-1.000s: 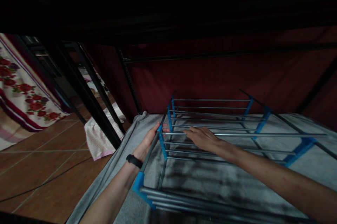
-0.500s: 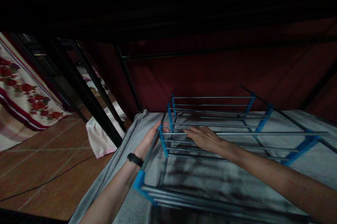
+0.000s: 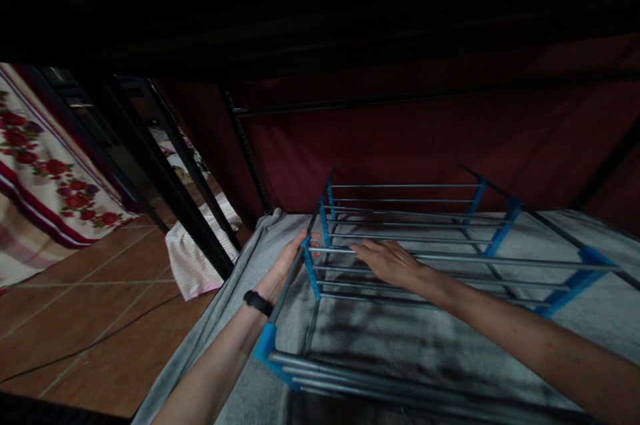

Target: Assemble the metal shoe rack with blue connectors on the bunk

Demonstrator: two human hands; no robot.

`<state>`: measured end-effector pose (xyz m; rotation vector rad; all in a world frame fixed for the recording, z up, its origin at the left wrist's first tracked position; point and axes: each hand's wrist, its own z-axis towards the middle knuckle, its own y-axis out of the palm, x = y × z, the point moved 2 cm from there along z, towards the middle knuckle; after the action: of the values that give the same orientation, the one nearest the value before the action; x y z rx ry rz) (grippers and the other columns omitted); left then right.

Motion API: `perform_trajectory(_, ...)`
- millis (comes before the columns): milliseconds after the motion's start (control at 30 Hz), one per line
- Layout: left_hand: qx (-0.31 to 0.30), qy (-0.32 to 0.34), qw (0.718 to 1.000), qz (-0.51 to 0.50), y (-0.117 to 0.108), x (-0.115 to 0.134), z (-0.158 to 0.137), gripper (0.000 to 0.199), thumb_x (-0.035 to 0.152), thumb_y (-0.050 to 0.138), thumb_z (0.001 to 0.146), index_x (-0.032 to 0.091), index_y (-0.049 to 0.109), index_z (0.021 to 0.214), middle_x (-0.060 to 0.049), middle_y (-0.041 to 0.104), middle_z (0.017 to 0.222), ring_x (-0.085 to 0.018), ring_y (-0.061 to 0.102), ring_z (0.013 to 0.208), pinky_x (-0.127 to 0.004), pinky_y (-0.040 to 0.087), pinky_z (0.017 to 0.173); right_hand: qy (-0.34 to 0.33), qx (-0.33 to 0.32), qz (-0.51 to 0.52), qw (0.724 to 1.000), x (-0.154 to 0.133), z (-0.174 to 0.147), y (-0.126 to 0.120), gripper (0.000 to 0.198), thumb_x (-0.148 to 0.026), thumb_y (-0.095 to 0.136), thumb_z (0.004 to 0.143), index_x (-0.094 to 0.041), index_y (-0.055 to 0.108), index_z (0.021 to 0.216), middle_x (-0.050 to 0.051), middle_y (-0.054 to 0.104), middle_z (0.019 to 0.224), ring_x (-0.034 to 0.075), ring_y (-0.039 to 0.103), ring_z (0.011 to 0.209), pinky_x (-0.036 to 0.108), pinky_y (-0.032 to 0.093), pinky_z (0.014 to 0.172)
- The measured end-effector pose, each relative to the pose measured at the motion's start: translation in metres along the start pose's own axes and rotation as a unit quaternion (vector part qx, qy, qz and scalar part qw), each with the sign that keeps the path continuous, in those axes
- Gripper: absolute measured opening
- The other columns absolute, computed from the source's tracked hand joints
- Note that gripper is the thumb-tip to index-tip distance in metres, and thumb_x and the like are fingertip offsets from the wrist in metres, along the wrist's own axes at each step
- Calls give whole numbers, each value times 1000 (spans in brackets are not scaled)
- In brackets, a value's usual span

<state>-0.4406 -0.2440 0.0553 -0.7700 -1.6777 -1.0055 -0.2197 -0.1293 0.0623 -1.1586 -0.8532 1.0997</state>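
A shoe rack of metal tubes and blue plastic brackets lies on a grey blanket [image 3: 350, 345]. My left hand [image 3: 283, 268] is wrapped round the rack's left side at a blue bracket [image 3: 312, 275], its fingertips showing past the pole. Across the rack runs a metal tube [image 3: 500, 261]; my right hand [image 3: 387, 261] grips it from above, left of its middle. Its left end meets the bracket at my left hand. The right end lies at another blue bracket [image 3: 575, 285]; whether it is seated there I cannot tell.
Several tubes [image 3: 375, 378] run close together at the near end. Black metal posts [image 3: 175, 178] stand at the left, beside a striped cloth [image 3: 195, 258] and a tiled floor [image 3: 100, 318] with a cable. A dark red curtain [image 3: 400, 138] hangs behind; a dark structure is overhead.
The tube's right end, which stuck out past the right bracket, has come down and left to that bracket. Both hands have stayed nearly in place.
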Motion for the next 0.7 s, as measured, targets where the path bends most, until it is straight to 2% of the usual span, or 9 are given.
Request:
perform_trajectory(267,23,-11,1000,-8,2,1,-3,40,48,57,92,13,64,111,-5,70,82,-19,64,71,-29,52,64,-2,-10,36,999,-3,3,-3,38,-26,37,103,-24,59,134,10,68,120,23,67,95,31,45,75)
perform_trajectory(700,35,13,999,20,3,2,-2,31,43,55,93,15,66,97,-3,65,70,-16,63,63,-26,53,62,5,-45,58,997,-4,10,-12,28,-28,38,102,-23,62,116,6,71,113,22,67,97,29,43,73)
